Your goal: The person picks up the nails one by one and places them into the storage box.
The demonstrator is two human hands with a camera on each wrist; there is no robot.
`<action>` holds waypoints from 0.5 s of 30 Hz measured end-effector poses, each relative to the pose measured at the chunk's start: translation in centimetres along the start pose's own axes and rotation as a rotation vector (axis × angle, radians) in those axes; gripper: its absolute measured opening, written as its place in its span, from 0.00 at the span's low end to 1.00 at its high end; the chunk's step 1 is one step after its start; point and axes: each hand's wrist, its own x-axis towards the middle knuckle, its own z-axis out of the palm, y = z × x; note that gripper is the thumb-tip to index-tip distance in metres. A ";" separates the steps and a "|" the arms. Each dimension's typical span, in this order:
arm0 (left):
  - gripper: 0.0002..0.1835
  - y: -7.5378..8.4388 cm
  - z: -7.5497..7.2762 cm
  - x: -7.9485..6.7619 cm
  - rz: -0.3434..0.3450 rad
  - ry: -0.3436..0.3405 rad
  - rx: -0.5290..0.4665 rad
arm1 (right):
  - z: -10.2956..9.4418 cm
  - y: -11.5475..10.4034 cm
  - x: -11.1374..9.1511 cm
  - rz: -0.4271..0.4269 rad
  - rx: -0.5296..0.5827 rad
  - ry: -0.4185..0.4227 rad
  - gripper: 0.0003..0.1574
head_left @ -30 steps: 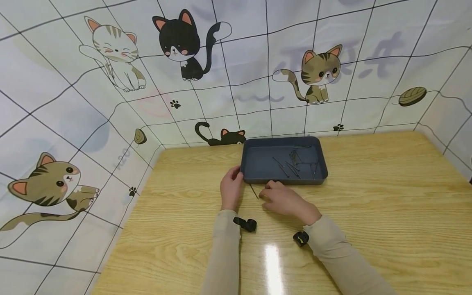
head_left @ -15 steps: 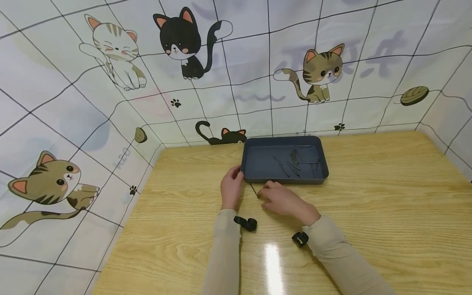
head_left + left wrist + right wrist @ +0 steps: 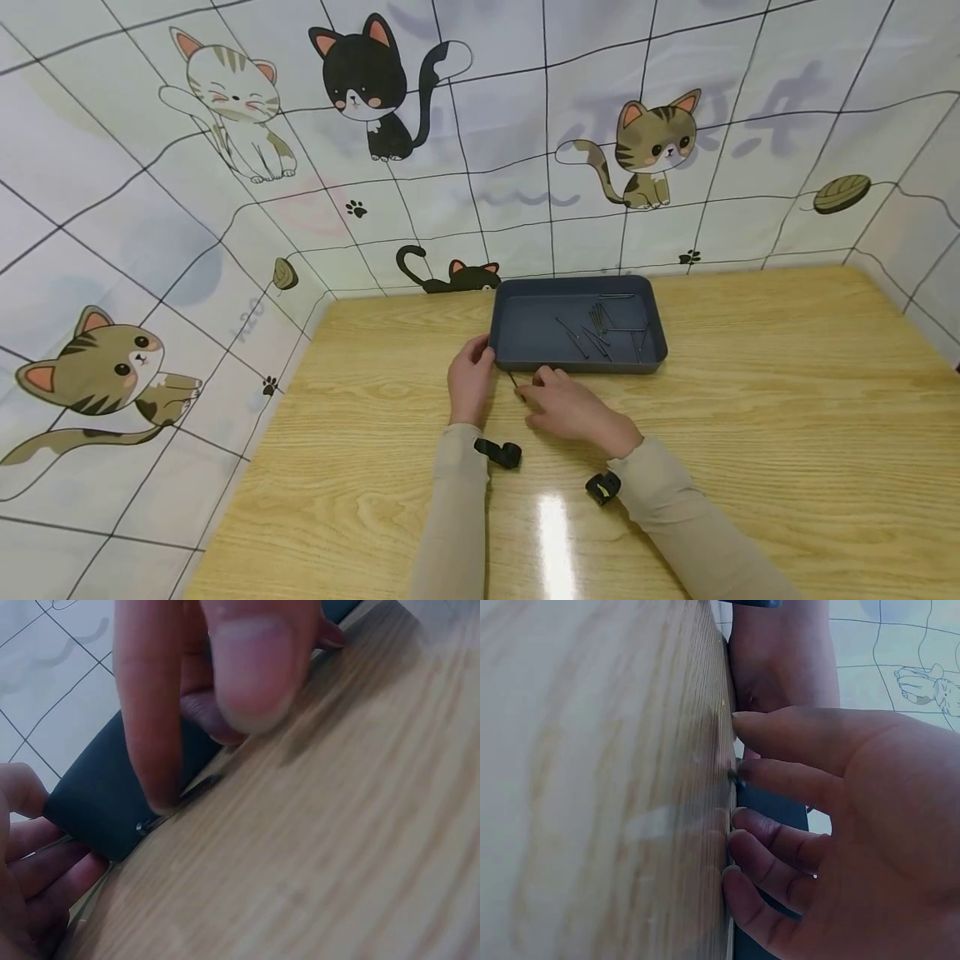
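Observation:
A dark grey rectangular tray stands at the back of the table; several thin dark nails lie scattered in its right half. My left hand grips the tray's front left corner, thumb and fingers on either side of its wall. One loose nail lies on the tabletop just in front of the tray. The index fingertip of my right hand touches that nail from above, while the thumb stays apart from it. In the right wrist view the nail is mostly hidden behind the fingers.
The wooden table reaches back to a wall covering printed with cats and grid lines. The tray's back side stands close to that wall. A black wrist camera is strapped on each sleeve.
My right hand has shifted slightly left, and its index finger now covers part of the loose nail. The left hand keeps its hold on the tray corner.

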 end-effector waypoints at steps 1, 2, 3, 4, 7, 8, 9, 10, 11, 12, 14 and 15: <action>0.16 -0.1 0.0 0.0 0.001 0.001 -0.003 | 0.0 0.0 0.0 0.005 0.005 -0.005 0.30; 0.16 -0.1 0.0 0.0 0.000 0.001 -0.006 | 0.0 0.0 0.0 0.009 0.012 -0.007 0.29; 0.16 -0.2 0.0 0.0 0.001 0.002 -0.009 | 0.0 -0.1 0.0 0.014 0.015 -0.008 0.29; 0.16 -0.2 -0.1 0.0 0.003 0.002 -0.011 | 0.1 -0.1 0.0 0.018 0.019 -0.007 0.29; 0.16 -0.3 -0.1 0.0 0.009 0.002 -0.016 | 0.1 -0.1 0.0 0.032 0.044 0.003 0.29; 0.16 -0.3 -0.1 -0.1 0.011 0.002 -0.019 | 0.1 -0.1 0.0 0.037 0.050 0.007 0.29; 0.16 -0.3 -0.1 -0.1 0.013 0.002 -0.019 | 0.2 -0.1 0.1 0.042 0.054 0.011 0.29; 0.16 -0.3 -0.1 -0.1 0.015 0.000 -0.020 | 0.1 -0.1 0.0 0.041 0.059 0.016 0.29; 0.16 -0.2 -0.2 -0.1 0.014 0.000 -0.021 | 0.1 -0.1 0.0 0.040 0.061 0.021 0.29; 0.16 -0.2 -0.1 -0.1 0.014 0.000 -0.021 | 0.1 -0.1 0.0 0.037 0.056 0.023 0.29; 0.16 -0.1 -0.1 -0.1 0.011 0.001 -0.016 | 0.1 -0.1 0.0 0.029 0.046 0.027 0.29; 0.16 -0.1 -0.1 -0.1 0.010 0.001 -0.013 | 0.0 -0.2 -0.1 0.024 0.039 0.030 0.28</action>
